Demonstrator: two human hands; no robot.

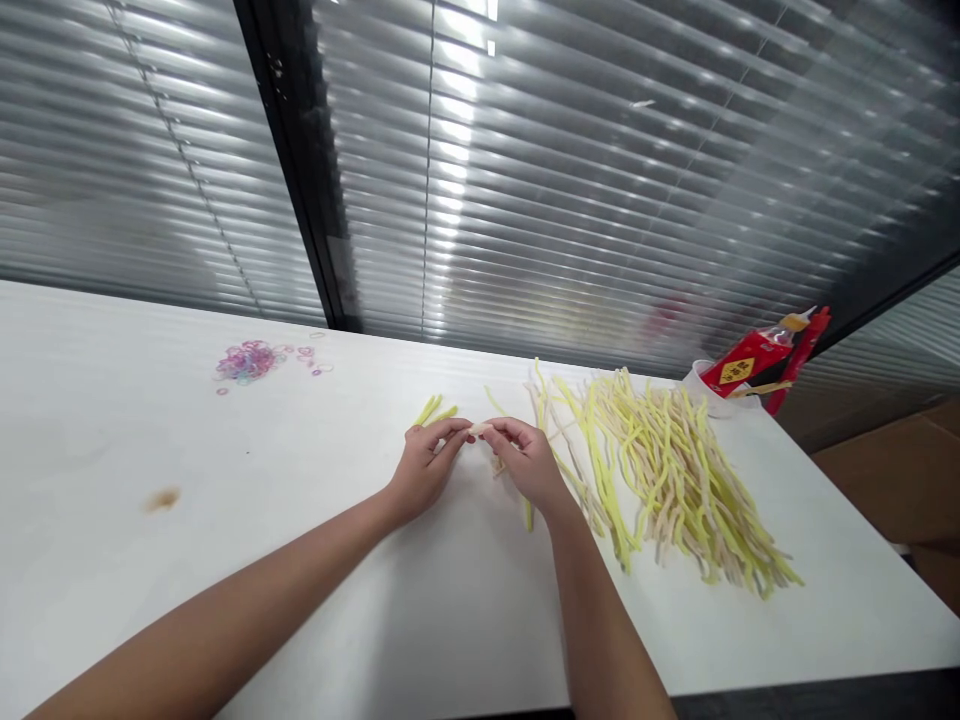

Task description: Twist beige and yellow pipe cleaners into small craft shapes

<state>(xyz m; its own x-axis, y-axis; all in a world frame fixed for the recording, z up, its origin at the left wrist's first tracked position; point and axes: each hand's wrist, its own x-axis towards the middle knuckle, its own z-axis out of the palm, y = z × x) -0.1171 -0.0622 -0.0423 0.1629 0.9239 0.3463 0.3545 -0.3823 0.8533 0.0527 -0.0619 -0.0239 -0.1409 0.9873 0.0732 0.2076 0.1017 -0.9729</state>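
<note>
Near the middle of the white table point(315, 560), my left hand point(424, 468) and my right hand point(527, 462) meet fingertip to fingertip. Both pinch a short cream-coloured fuzzy piece point(478, 430) between them. Short yellow fuzzy strips point(431, 410) show just behind my left hand. Under and beside my right hand lie more yellow and cream strips, partly hidden by it. A large heap of long yellow and cream fuzzy strips point(675, 470) spreads to the right.
A pile of small pink and purple rings point(249, 361) lies at the back left. At the back right, a clear plastic container point(699, 384) holds red bottles point(752, 360). A brown stain point(163, 498) marks the table's left. Blinds point(525, 180) stand behind the table.
</note>
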